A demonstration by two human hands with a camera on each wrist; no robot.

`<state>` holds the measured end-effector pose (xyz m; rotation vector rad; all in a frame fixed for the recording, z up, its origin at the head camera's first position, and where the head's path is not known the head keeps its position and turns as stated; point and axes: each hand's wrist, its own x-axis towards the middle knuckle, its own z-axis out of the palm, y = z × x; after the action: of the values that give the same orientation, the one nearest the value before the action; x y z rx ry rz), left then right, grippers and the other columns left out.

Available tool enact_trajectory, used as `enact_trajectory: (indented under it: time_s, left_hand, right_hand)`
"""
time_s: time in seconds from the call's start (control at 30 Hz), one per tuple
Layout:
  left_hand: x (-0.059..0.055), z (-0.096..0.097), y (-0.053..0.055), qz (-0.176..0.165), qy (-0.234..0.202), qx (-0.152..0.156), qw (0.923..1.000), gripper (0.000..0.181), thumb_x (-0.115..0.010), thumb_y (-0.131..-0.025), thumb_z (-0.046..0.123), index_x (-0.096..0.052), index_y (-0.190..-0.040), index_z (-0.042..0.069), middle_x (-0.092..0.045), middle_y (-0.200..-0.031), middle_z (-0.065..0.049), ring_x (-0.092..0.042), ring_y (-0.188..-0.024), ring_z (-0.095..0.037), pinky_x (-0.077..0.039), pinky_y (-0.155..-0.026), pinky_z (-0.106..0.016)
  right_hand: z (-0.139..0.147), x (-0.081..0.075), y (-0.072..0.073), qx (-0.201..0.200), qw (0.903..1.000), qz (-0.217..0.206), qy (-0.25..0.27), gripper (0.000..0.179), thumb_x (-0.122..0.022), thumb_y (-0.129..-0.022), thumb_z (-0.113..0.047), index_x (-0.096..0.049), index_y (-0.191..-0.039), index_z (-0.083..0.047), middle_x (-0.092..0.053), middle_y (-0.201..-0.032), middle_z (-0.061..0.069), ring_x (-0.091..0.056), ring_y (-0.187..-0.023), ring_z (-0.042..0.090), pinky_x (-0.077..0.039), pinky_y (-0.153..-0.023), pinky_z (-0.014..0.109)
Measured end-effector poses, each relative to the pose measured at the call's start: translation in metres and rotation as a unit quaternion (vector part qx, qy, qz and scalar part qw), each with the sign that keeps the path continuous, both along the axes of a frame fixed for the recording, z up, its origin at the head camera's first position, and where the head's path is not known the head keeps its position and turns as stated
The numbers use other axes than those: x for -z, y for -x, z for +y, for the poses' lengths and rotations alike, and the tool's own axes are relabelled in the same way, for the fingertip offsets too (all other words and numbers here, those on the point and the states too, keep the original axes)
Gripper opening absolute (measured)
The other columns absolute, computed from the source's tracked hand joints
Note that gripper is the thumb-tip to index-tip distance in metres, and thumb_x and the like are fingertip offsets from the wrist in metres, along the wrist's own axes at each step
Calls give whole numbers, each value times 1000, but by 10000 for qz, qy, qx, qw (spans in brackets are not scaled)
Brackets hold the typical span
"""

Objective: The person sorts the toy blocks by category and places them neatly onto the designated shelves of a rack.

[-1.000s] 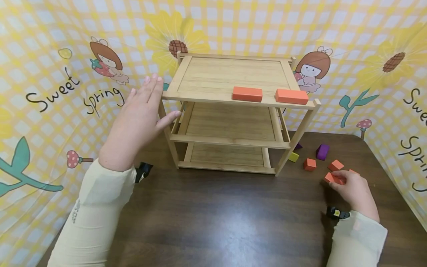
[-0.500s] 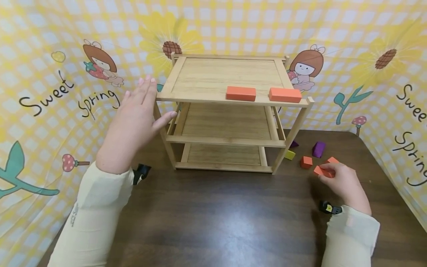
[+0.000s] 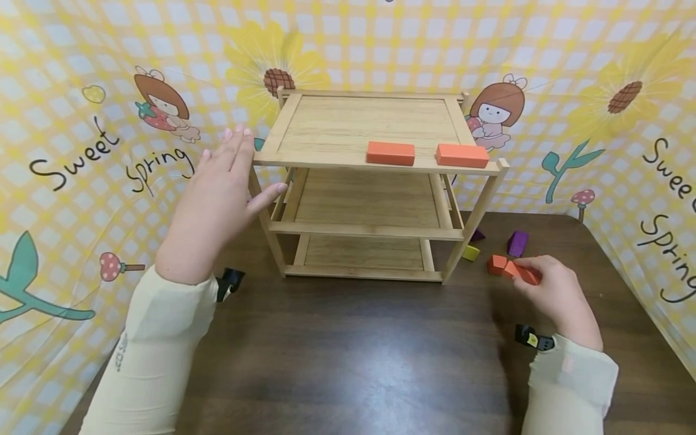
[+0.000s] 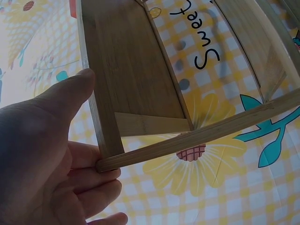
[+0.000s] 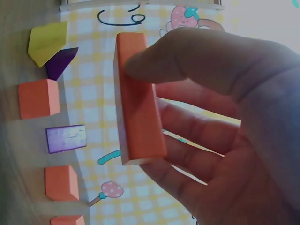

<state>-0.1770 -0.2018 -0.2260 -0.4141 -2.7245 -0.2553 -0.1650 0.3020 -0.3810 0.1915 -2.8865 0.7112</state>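
My right hand (image 3: 554,290) pinches a long orange wooden block (image 5: 140,112) between thumb and fingers. The right wrist view shows the block held clear of the table. Two similar orange blocks, one (image 3: 390,153) near the middle and one (image 3: 462,156) at the right, lie along the front edge of the wooden shelf's (image 3: 359,121) top board. At the shelf's left front corner rests my left hand (image 3: 209,199), its fingers extended along the side. In the left wrist view its thumb touches the front rail (image 4: 91,103).
Right of the shelf on the dark table (image 3: 353,338) lie an orange cube (image 3: 496,264), a purple block (image 3: 518,243), a yellow block (image 3: 470,253) and a dark purple piece (image 3: 477,235). More orange blocks (image 5: 61,183) show in the right wrist view. Patterned cloth surrounds the table.
My right hand has moved left and lifted the orange block away from where it was among the others. The left hand stays at the shelf corner; the head view has shifted slightly.
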Motion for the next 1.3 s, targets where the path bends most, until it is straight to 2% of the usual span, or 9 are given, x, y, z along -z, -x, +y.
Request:
enact_trajectory:
  time_s: [0.13,0.3,0.5,0.77,0.9,1.23,1.3]
  left_hand:
    - [0,0,0,-10,7,-24,10000,89,-57,-101,50,-18,-159,-5,-17,-165,-23,-15,-154,-37,-12,-121,-62]
    - [-1,0,1,-98,19,-68,9999,91,-55,-101,54,-16,-160,-4,-14,-166,-21,-12,-154,-35,-11,-121,-61]
    - [0,-1,0,-193,89,-86,9997,93,-55,-101,55,-14,-160,-3,-12,-167,-21,-10,-154,-35,-10,-121,-61]
    - [-2,-5,0,-339,91,-12,9994,95,-55,-100,57,-11,-161,0,-8,-168,-19,-6,-155,-33,-8,-122,-59]
    - [-3,-5,2,-381,115,4,9992,95,-54,-100,58,-9,-162,0,-6,-168,-18,-4,-155,-32,-7,-123,-58]
    - [-2,-4,1,-371,100,-10,9993,94,-52,-101,58,-9,-162,0,-5,-168,-17,-4,-155,-32,-7,-123,-58]
    - [-2,-4,1,-370,101,-14,9993,95,-52,-100,58,-9,-162,0,-6,-168,-17,-4,-155,-32,-7,-123,-58]
  right_hand:
    - [-5,-4,-2,-22,9996,267,28,34,-75,-85,-7,-70,-115,8,-65,-108,31,-60,-89,40,-46,-69,42]
    - [-10,-9,-5,-7,9993,358,87,35,-74,-85,-8,-69,-116,8,-65,-109,29,-60,-91,40,-47,-70,43]
    - [-16,-15,-9,-59,9976,665,164,34,-74,-85,-7,-69,-115,8,-64,-109,26,-59,-92,39,-46,-72,45]
    - [-23,-22,-15,-159,9940,1045,274,32,-75,-84,-5,-70,-114,5,-65,-108,22,-59,-92,38,-46,-72,44]
    - [-28,-25,-17,-202,9911,1276,323,32,-75,-83,-4,-71,-114,3,-66,-109,20,-61,-93,37,-45,-72,39]
    - [-45,-30,-19,-414,9824,1766,455,34,-81,-81,-1,-73,-115,0,-69,-109,18,-62,-97,35,-36,-75,9]
    - [-48,-31,-19,-462,9806,1843,475,35,-82,-81,-1,-74,-114,0,-69,-109,17,-62,-97,33,-35,-74,8]
